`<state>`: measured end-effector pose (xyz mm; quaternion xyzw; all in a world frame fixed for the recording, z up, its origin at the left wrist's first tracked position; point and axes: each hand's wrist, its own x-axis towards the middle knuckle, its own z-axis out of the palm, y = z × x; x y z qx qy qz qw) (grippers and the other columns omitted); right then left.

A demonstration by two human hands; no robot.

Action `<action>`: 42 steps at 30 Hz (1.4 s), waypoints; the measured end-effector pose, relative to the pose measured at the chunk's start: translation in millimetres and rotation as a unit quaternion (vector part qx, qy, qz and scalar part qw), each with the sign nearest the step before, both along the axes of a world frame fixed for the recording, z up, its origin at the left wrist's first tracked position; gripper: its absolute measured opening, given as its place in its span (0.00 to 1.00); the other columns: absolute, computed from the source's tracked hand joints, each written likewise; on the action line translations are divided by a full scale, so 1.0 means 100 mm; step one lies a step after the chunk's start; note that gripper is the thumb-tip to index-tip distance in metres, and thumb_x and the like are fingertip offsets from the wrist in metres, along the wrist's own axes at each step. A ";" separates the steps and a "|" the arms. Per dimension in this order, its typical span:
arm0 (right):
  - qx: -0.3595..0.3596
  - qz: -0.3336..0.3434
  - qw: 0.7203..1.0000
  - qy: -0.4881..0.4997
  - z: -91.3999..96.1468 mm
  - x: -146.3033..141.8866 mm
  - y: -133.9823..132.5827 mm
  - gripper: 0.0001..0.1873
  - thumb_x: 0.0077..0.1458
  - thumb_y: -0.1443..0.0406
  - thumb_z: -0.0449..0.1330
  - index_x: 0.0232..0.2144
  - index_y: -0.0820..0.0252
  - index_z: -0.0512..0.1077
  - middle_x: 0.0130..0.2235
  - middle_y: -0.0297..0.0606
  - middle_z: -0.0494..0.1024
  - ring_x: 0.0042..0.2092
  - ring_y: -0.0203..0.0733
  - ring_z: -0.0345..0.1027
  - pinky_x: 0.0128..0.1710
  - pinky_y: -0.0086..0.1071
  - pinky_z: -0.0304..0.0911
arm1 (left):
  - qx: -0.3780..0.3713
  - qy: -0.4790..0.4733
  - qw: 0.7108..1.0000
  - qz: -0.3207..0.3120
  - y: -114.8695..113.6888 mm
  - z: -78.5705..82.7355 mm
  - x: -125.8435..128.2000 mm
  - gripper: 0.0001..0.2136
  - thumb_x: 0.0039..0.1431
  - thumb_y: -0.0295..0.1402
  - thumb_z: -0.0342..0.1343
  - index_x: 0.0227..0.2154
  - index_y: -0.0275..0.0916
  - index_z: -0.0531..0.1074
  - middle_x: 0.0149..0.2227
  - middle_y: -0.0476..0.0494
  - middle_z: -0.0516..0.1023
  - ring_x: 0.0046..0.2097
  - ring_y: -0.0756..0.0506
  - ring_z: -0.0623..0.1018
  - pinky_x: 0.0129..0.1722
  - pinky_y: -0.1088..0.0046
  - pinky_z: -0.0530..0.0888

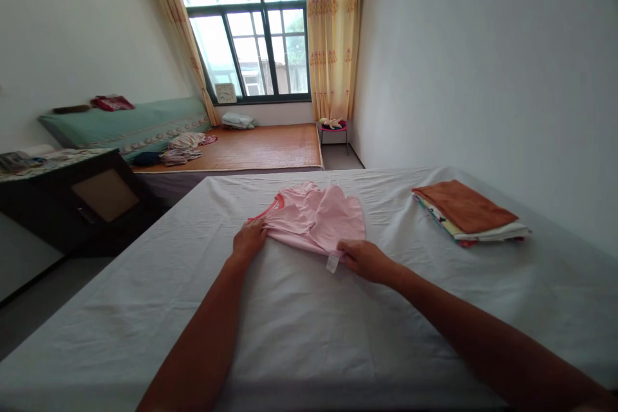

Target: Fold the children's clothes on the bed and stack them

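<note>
- The pink garment point(315, 219) lies mid-bed on the white sheet point(290, 335), long axis left-right, just beyond both hands.
- The left hand point(248, 239) rests on its left edge, grip unclear; the right hand point(364, 259), set apart from it, seems to pinch the near-right hem.

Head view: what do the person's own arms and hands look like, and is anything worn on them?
Both forearms are bare right down to the picture's lower edge, with no sleeve in view. The left hand and right hand are bare too: no glove, watch, bracelet or ring shows, and no markings.
</note>
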<state>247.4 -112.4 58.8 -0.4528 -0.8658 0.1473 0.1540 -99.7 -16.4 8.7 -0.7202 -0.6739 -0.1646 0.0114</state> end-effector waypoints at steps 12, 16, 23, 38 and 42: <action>-0.096 0.004 0.956 0.278 0.25 0.59 0.24 0.11 0.56 0.61 0.54 0.36 0.61 0.73 0.33 0.34 0.73 0.35 0.37 0.64 0.36 0.29 0.59 | -0.026 -0.088 0.978 -0.190 -0.14 0.03 0.00 0.12 0.55 0.33 0.51 0.38 0.42 0.77 0.44 0.41 0.77 0.49 0.41 0.72 0.52 0.62 0.67; -0.102 -0.008 0.957 0.271 0.30 0.75 0.27 0.14 0.54 0.58 0.58 0.37 0.62 0.75 0.34 0.36 0.76 0.37 0.39 0.66 0.38 0.30 0.60 | 0.000 -0.223 0.955 -0.197 -0.20 0.21 0.05 0.08 0.56 0.35 0.51 0.36 0.40 0.74 0.37 0.43 0.77 0.42 0.43 0.74 0.47 0.63 0.69; -0.138 -0.047 0.858 0.493 0.85 1.09 0.14 0.19 0.48 0.52 0.65 0.37 0.58 0.72 0.31 0.33 0.74 0.27 0.33 0.63 0.27 0.26 0.59 | 0.028 -0.637 0.735 -0.230 -0.51 1.01 0.06 0.14 0.48 0.41 0.64 0.35 0.40 0.71 0.33 0.48 0.75 0.32 0.49 0.74 0.33 0.75 0.72; 0.234 -0.144 0.823 0.496 1.52 1.16 1.48 0.20 0.50 0.52 0.61 0.38 0.62 0.73 0.35 0.37 0.76 0.35 0.38 0.66 0.35 0.31 0.63 | 0.219 -0.641 0.705 -0.208 0.64 2.16 0.54 0.11 0.41 0.29 0.62 0.30 0.35 0.71 0.25 0.54 0.70 0.25 0.55 0.69 0.26 0.82 0.66; 0.195 -0.124 0.845 0.483 1.38 1.24 1.11 0.22 0.50 0.51 0.62 0.39 0.61 0.73 0.33 0.35 0.75 0.33 0.36 0.65 0.34 0.30 0.62 | 0.180 -0.634 0.708 -0.254 0.45 2.07 0.34 0.10 0.41 0.31 0.65 0.27 0.36 0.71 0.28 0.49 0.73 0.29 0.52 0.72 0.30 0.76 0.70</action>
